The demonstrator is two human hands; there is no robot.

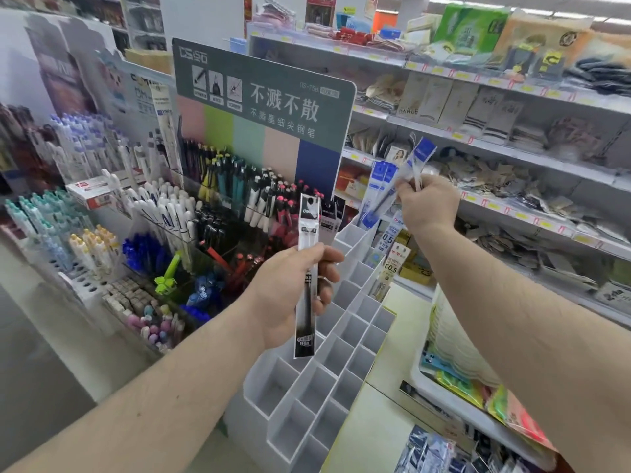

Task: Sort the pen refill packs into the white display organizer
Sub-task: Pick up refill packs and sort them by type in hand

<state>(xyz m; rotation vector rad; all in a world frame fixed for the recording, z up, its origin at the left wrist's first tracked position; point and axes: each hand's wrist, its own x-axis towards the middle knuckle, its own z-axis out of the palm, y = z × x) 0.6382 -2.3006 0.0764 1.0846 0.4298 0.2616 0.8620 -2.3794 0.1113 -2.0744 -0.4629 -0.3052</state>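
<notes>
My left hand [293, 288] grips a long black-and-clear pen refill pack [308, 233] upright, above the middle rows of the white display organizer [297, 397]. My right hand [426, 206] pinches several blue-and-clear refill packs [386, 186] over the organizer's far end, their lower tips pointing down toward its top compartments. The organizer is a stepped grid of square cells; most near cells show nothing inside. Black refill packs [329, 215] stand at its far top, and other packs marked 0.5 [389, 244] hang along its right side.
A pen display stand [211, 199] with a green header sign [263, 93] stands left of the organizer, full of pens. Store shelves [512, 158] with packaged goods run along the right. A white tray of packets [478, 390] sits at lower right.
</notes>
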